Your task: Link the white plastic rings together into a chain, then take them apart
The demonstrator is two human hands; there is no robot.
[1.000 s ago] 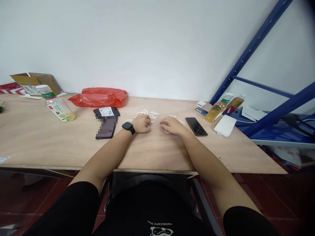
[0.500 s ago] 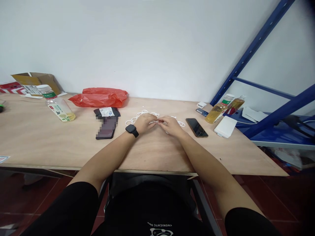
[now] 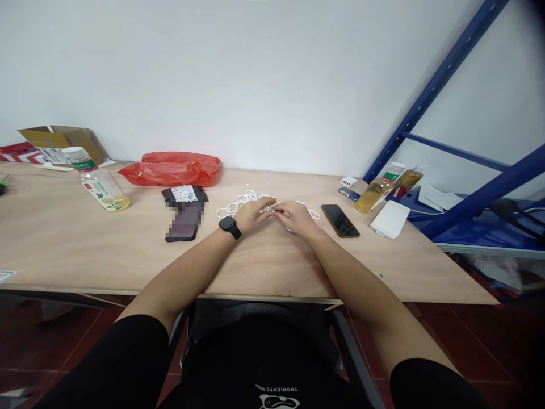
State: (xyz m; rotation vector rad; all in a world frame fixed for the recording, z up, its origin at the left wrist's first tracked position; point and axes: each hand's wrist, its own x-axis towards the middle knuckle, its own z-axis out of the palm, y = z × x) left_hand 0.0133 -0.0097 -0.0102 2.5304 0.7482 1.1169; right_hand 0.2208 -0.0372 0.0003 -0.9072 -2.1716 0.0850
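Several thin white rings point(image 3: 246, 197) lie in a loose heap on the wooden table point(image 3: 264, 267), behind and beside my hands. My left hand point(image 3: 252, 215), with a black watch point(image 3: 230, 226) on its wrist, has thumb and fingertips curled round a small white piece, apparently one of these rings. Facing it, my right hand point(image 3: 297, 217) pinches the same small piece between thumb and fingers. The fingertips of both hands nearly meet, and most of what they hold is hidden. More white rings point(image 3: 314, 215) show just right of my right hand.
To the right lie a phone point(image 3: 340, 221), a white box-shaped device point(image 3: 390, 219) and a tilted tea bottle point(image 3: 380, 189), beside a blue metal rack point(image 3: 468, 159). Leftward are a black pouch point(image 3: 185, 194), a red plastic bag point(image 3: 170, 168), another bottle point(image 3: 100, 184) and a cardboard box point(image 3: 80, 142).
My left hand's upper fingers have lifted and spread slightly away from the thumb. My right hand has barely shifted, and the things on the table stay put.
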